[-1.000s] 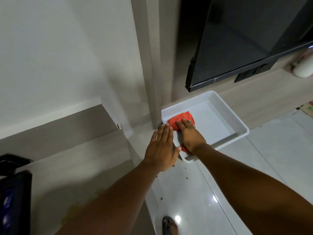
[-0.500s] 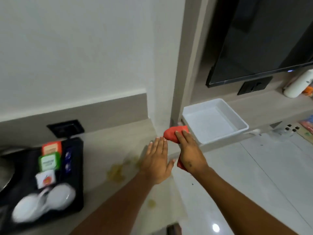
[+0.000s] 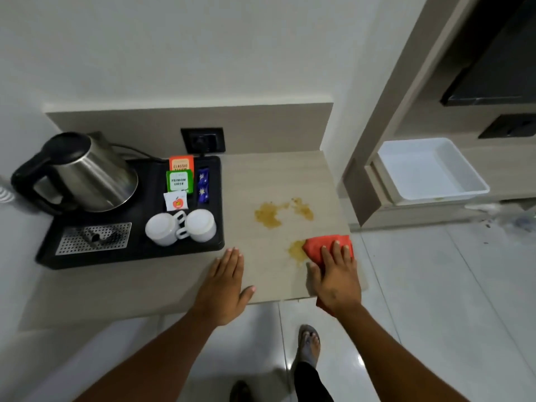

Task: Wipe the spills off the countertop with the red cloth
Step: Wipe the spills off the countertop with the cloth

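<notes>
The red cloth (image 3: 324, 245) lies on the beige countertop (image 3: 269, 175) near its right front corner, pressed down by my right hand (image 3: 336, 277). Its left edge touches a small yellow-brown spill (image 3: 296, 251). Two larger spills of the same colour, one (image 3: 268, 216) and another (image 3: 303, 208), sit farther back on the countertop. My left hand (image 3: 224, 282) rests flat on the counter's front edge, fingers together, holding nothing. Part of the cloth hangs off the edge below my right wrist.
A black tray (image 3: 133, 250) on the left holds a steel kettle (image 3: 84, 172), two white cups (image 3: 181, 226) and tea sachets (image 3: 179, 181). A wall socket (image 3: 203, 139) sits behind it. A white bin (image 3: 432, 172) stands on the shelf to the right. My feet are on the tiled floor.
My right hand has carried the red cloth from the white bin over to the countertop and laid it beside the near spill. My left hand moved onto the counter edge. The view swung left.
</notes>
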`<state>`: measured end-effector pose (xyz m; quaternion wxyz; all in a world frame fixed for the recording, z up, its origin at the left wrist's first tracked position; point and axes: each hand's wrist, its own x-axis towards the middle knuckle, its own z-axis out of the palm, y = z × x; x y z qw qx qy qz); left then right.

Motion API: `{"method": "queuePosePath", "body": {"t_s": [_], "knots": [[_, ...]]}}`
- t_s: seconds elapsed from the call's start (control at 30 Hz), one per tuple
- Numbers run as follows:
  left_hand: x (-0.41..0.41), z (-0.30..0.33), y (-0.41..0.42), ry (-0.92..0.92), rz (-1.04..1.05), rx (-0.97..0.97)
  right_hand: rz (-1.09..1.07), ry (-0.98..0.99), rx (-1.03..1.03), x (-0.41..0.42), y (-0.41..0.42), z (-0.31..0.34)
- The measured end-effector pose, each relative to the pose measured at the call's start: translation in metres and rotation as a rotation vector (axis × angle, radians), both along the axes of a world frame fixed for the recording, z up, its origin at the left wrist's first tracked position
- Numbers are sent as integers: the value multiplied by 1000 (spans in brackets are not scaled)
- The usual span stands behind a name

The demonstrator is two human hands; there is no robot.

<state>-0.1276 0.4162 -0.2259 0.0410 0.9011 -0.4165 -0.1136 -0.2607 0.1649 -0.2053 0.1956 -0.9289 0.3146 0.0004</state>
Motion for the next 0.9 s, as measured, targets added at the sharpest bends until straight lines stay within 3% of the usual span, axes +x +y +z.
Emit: {"method": "queuePosePath", "body": {"t_s": [0.17,0.3,0.47,0.53,0.67,0.77,0.9], "knots": [[14,-3,-8,5,-9,15,101,37,-26,5,-16,-17],[16,-12,-9,-28,3,7,55,38,-59,14,-18,-27],[18,-18,-9,-16,-24,-6,-47,53,-43,94,-58,-17],[18,-17,-9,2,-17,-27,16,40,-53,112,-59,-19],[17,-18,-8,1,-11,-48,245,7,-50,70,-51,-25],[17,-19,-7,16,-14,-59,240,48,-43,71,-72,-28],[20,-22,-9,-2,8,-57,175,67,-88,138,-105,-24]]}}
